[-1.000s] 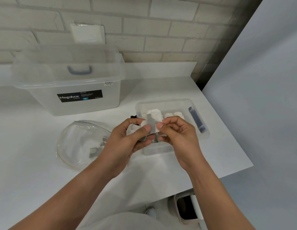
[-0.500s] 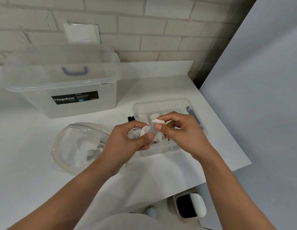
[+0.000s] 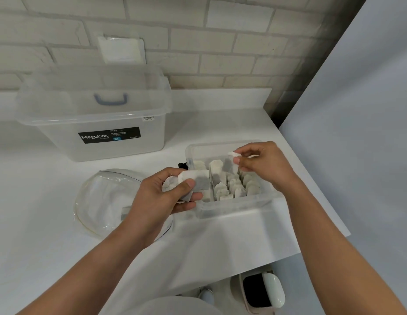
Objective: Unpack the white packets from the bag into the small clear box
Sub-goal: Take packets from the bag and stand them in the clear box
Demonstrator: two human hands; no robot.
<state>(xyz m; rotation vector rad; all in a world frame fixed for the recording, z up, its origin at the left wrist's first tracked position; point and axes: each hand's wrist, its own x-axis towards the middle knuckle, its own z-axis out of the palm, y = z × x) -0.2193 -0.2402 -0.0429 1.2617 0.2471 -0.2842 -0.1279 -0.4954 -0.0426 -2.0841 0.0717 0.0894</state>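
The small clear box (image 3: pixel 234 209) stands on the white counter and holds several white packets (image 3: pixel 235 186) standing in rows. My left hand (image 3: pixel 159 198) grips a small stack of white packets (image 3: pixel 195 180) just left of the box. My right hand (image 3: pixel 262 165) pinches one white packet (image 3: pixel 230 163) by its top corner and holds it upright over the back of the box. The clear plastic bag (image 3: pixel 102 201) lies flat to the left, partly under my left forearm, with a few packets still visible inside.
A large clear Megabox storage bin (image 3: pixel 95 114) stands at the back left against the brick wall. The counter's edge runs diagonally on the right. Below it on the floor sits a small waste bin (image 3: pixel 262 292).
My hands have parted. The right hand took one packet off the stack and carried it right, over the box. The left hand stays beside the box with the remaining stack.
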